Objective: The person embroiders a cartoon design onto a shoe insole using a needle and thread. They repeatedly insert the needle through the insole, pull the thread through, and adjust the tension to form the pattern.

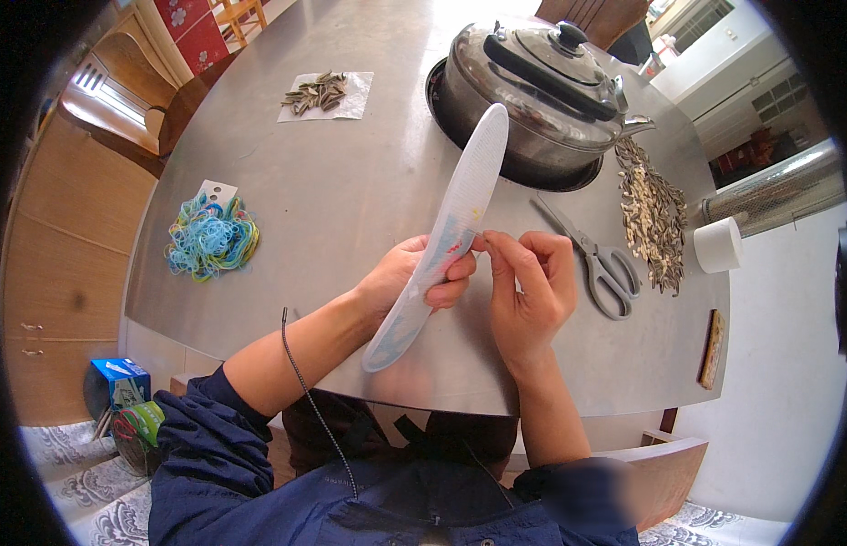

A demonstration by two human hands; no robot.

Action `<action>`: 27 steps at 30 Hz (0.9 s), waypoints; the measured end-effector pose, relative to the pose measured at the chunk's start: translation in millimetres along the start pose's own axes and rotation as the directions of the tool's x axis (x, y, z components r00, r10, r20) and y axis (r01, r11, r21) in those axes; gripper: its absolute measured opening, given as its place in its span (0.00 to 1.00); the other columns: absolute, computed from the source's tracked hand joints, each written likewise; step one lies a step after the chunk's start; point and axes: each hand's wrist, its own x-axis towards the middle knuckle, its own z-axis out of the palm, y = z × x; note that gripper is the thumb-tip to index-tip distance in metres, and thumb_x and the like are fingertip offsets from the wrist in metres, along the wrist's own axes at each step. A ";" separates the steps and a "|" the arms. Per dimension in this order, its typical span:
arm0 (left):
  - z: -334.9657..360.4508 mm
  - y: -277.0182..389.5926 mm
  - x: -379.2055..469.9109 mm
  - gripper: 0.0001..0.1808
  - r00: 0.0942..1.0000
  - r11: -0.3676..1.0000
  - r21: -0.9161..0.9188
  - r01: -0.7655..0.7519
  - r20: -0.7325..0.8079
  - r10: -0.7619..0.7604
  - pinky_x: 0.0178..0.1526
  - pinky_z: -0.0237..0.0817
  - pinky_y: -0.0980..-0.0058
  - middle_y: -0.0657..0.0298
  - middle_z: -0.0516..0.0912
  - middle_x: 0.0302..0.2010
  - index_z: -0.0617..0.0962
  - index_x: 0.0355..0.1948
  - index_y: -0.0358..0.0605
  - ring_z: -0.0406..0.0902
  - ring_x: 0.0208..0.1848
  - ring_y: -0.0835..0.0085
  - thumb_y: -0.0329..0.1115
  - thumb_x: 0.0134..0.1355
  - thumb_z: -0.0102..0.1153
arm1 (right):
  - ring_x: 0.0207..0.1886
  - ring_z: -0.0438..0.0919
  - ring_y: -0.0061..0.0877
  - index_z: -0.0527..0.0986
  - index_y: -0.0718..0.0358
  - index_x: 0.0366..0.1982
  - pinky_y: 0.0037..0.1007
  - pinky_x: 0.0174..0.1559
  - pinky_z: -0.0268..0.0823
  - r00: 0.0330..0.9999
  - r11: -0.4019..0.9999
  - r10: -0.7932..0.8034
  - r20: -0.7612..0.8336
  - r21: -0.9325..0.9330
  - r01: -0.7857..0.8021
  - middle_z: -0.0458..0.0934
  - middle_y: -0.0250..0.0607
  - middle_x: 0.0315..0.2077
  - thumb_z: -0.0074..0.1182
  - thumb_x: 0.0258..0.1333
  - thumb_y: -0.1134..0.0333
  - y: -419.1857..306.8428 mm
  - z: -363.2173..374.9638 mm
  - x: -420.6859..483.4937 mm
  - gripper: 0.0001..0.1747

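My left hand (423, 273) grips a white mesh insole (457, 198) by its middle, holding it tilted above the metal tabletop. Blue stitching and small red and yellow marks show on the insole's face. Close to its right edge, my right hand (532, 286) pinches something thin, seemingly a needle, between thumb and forefinger; its detail is too small to make out. Grey-handled scissors (611, 276) lie just right of my right hand. A tangled heap of light blue and yellow thread (213, 239) rests at the left, against a white card with holes (220, 192).
A large metal kettle (532, 102) stands on a black round base at the back. Sunflower seeds and shells (652, 218) are heaped at the right, beside a white paper roll (718, 246). More seeds (317, 93) lie on a white tissue (357, 95). A wooden chair (119, 95) is beyond the left edge.
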 end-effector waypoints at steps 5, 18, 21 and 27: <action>4.5 -0.5 4.2 0.13 0.984 0.971 0.222 -0.087 -0.134 0.119 0.27 0.64 0.84 0.67 0.75 0.30 0.72 0.44 0.38 0.70 0.25 0.82 0.37 0.67 0.47 | 0.25 0.72 0.24 0.80 0.62 0.32 0.22 0.24 0.65 0.996 0.996 0.082 0.032 0.019 -0.082 0.71 0.37 0.26 0.59 0.40 0.83 -1.0 -1.5 0.5 0.13; 11.8 -5.5 2.9 0.11 0.892 0.721 0.652 -0.236 -0.150 0.427 0.36 0.67 0.86 0.67 0.77 0.33 0.71 0.38 0.38 0.74 0.34 0.86 0.37 0.65 0.52 | 0.35 0.79 0.20 0.77 0.69 0.40 0.22 0.40 0.72 0.627 0.200 0.632 0.455 0.685 -0.700 0.82 0.37 0.34 0.56 0.51 0.79 7.6 -5.9 -4.7 0.11; 15.4 -5.1 0.9 0.11 0.888 0.718 0.657 -0.229 -0.162 0.431 0.35 0.66 0.86 0.67 0.77 0.32 0.71 0.37 0.38 0.73 0.33 0.86 0.37 0.65 0.52 | 0.36 0.79 0.20 0.76 0.69 0.40 0.23 0.41 0.71 0.645 0.089 0.582 0.495 0.750 -0.656 0.81 0.39 0.36 0.54 0.54 0.77 9.0 -6.3 -4.5 0.10; 17.4 1.7 -1.7 0.10 0.821 0.642 0.721 -0.259 -0.187 0.540 0.30 0.66 0.86 0.66 0.78 0.28 0.70 0.35 0.39 0.74 0.28 0.86 0.36 0.64 0.53 | 0.42 0.76 0.18 0.74 0.65 0.43 0.24 0.44 0.70 0.620 0.422 0.779 0.099 0.648 -0.633 0.77 0.37 0.40 0.50 0.61 0.66 12.2 -8.8 2.5 0.12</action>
